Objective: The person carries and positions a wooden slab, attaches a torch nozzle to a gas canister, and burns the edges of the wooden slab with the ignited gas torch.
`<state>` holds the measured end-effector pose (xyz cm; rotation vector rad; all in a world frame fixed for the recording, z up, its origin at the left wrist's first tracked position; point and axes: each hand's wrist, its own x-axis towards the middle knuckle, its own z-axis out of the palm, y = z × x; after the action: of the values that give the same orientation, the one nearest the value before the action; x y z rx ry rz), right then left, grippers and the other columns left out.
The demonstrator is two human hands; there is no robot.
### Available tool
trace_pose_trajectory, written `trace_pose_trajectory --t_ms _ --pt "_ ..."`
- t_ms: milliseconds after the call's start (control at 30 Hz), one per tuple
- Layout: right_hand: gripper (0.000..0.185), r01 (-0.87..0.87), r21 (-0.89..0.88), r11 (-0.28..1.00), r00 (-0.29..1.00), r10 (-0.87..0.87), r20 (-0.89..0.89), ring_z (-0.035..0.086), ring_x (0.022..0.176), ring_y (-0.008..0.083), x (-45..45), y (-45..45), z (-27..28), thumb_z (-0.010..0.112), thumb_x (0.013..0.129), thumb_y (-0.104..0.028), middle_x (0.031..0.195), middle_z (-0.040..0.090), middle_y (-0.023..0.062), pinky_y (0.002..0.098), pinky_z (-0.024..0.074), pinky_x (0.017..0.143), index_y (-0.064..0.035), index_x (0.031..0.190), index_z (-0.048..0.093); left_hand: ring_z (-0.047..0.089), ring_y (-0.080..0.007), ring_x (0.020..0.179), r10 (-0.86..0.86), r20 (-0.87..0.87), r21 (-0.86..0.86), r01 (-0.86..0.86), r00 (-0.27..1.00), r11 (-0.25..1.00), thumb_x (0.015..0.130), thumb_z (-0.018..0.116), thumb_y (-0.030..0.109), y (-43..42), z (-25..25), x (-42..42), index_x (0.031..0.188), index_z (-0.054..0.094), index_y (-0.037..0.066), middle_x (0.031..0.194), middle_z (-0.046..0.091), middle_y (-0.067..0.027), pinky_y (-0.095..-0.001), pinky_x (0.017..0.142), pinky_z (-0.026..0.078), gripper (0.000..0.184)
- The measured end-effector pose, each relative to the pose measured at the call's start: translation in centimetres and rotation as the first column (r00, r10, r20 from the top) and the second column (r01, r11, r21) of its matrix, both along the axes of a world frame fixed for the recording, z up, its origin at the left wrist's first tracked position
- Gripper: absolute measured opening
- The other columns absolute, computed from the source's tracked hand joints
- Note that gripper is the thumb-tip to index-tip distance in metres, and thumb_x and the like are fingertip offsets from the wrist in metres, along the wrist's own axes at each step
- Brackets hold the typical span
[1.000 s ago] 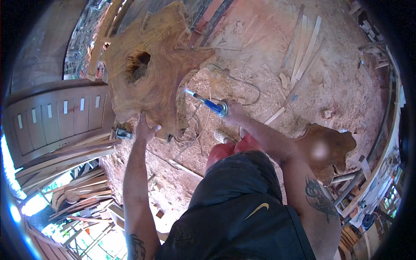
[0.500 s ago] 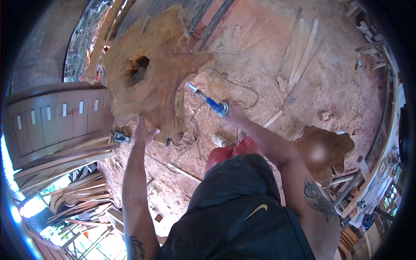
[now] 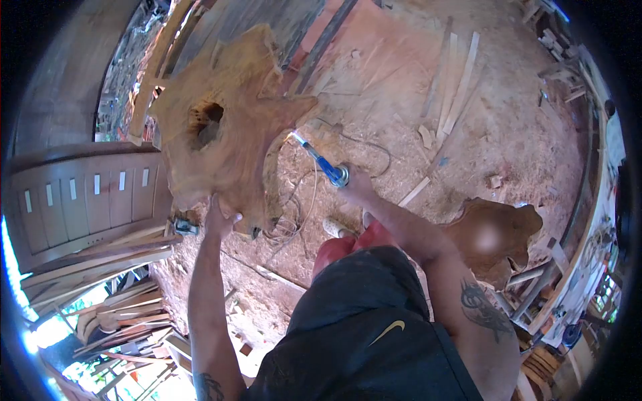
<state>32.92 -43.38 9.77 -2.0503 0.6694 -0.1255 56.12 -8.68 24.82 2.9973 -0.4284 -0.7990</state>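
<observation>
A large, irregular wood slab [image 3: 234, 154] with a dark hollow [image 3: 206, 123] through it is at the upper left. On its near edge lies my left hand [image 3: 218, 218], thumb spread away from the fingers. My right hand [image 3: 358, 186] is wrapped around a blowtorch [image 3: 326, 166] with a blue body and a metal nozzle. The nozzle points up and left at the slab's right edge, with a bright glow at its tip. Whether the glow touches the wood, I cannot tell.
A cable [image 3: 314, 200] coils on the dusty ground beside the slab. A smaller wood slab [image 3: 491, 237] is at the right. Long strips [image 3: 458, 87] lie farther off. At the left are a panelled door [image 3: 87, 200], a power tool [image 3: 185, 227] and stacked scrap wood [image 3: 124, 311].
The view has shifted slightly, so the slab sits lower and farther left. Against the slab, the torch tip has moved a little along the right edge, away from me. Both hands keep their hold.
</observation>
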Motion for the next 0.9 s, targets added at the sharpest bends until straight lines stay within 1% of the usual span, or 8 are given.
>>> trace_pose_trajectory --t_ms 100,300,333,433,500,700,800,900 --pt "0.055 0.033 0.016 0.999 0.999 -0.032 -0.011 0.063 0.104 0.0404 0.1 -0.1 -0.1 0.078 0.072 -0.023 0.114 0.069 0.0166 0.0485 0.0485 0.097 -0.0057 0.122 0.062 0.035 -0.038 0.146 -0.011 0.008 -0.004 0.011 1.0 1.0 0.072 0.09 0.033 0.0 0.1 -0.1 0.157 0.021 0.001 0.159 0.031 -0.026 -0.042 0.12 0.031 0.114" --pt "0.06 0.046 0.066 0.997 0.998 -0.043 -0.042 0.063 0.105 0.0412 0.0 -0.7 0.2 0.078 0.066 -0.017 0.113 0.068 0.0162 0.048 0.0499 0.095 -0.0061 0.122 0.061 0.033 -0.0372 0.147 0.023 -0.009 0.003 -0.023 1.0 1.0 0.071 0.09 0.033 -0.5 0.7 -0.3 0.156 0.022 0.0 0.159 0.031 -0.026 -0.042 0.12 0.03 0.113" --pt "0.061 0.053 0.063 0.997 0.998 -0.051 -0.032 0.063 0.105 0.041 0.0 -0.7 0.0 0.078 0.065 -0.017 0.113 0.068 0.0167 0.048 0.0502 0.095 -0.0059 0.122 0.061 0.033 -0.0371 0.147 0.04 -0.015 0.012 -0.04 0.999 0.999 0.071 0.09 0.032 -0.8 0.8 -0.4 0.156 0.022 0.0 0.159 0.031 -0.0259 -0.0418 0.121 0.03 0.113" --pt "0.062 0.084 0.05 0.995 0.996 -0.084 -0.001 0.063 0.105 0.0407 -0.1 -0.9 -0.5 0.077 0.063 -0.015 0.112 0.068 0.0181 0.0476 0.0506 0.095 -0.0052 0.122 0.06 0.033 -0.0367 0.147 -0.019 0.025 -0.003 0.019 1.0 1.0 0.071 0.09 0.032 0.2 -0.1 0.0 0.156 0.022 0.0 0.159 0.031 -0.0257 -0.0412 0.121 0.029 0.113" --pt "0.063 0.116 0.036 0.993 0.993 -0.117 0.02 0.063 0.106 0.0405 -0.2 -0.9 -0.3 0.077 0.063 -0.016 0.111 0.068 0.0193 0.0472 0.0506 0.096 -0.0046 0.122 0.059 0.033 -0.0366 0.147 0.011 -0.006 0.0 -0.011 1.0 1.0 0.071 0.09 0.032 -0.2 0.3 -0.1 0.156 0.021 0.0 0.159 0.03 -0.0256 -0.0413 0.121 0.029 0.114" --pt "0.06 0.146 0.039 0.989 0.989 -0.144 -0.041 0.063 0.107 0.0405 -0.3 -1.3 -0.3 0.076 0.064 -0.015 0.11 0.068 0.0202 0.0474 0.0509 0.095 -0.0043 0.121 0.06 0.032 -0.0363 0.148 0.03 -0.017 0.008 -0.03 0.999 1.0 0.072 0.089 0.033 -0.2 0.4 0.0 0.157 0.02 0.001 0.16 0.028 -0.0253 -0.0406 0.121 0.029 0.114" --pt "0.058 0.144 0.025 0.989 0.988 -0.143 -0.058 0.063 0.109 0.0408 -0.6 -1.5 -0.4 0.075 0.071 -0.016 0.114 0.068 0.0209 0.0488 0.0514 0.095 -0.0072 0.125 0.057 0.032 -0.0362 0.148 0.025 -0.011 0.02 -0.024 1.0 0.999 0.072 0.089 0.034 -0.1 0.3 0.0 0.157 0.02 0.001 0.161 0.027 -0.0252 -0.0401 0.121 0.03 0.114" --pt "0.056 0.178 0.032 0.984 0.983 -0.176 -0.056 0.063 0.109 0.041 -0.7 -1.6 -0.5 0.075 0.072 -0.015 0.114 0.068 0.0213 0.0486 0.0516 0.094 -0.0067 0.125 0.058 0.032 -0.0363 0.148 0.025 -0.012 0.042 -0.024 1.0 0.999 0.071 0.09 0.035 -0.3 0.4 -0.1 0.157 0.02 0.001 0.161 0.027 -0.0254 -0.0403 0.121 0.031 0.115"
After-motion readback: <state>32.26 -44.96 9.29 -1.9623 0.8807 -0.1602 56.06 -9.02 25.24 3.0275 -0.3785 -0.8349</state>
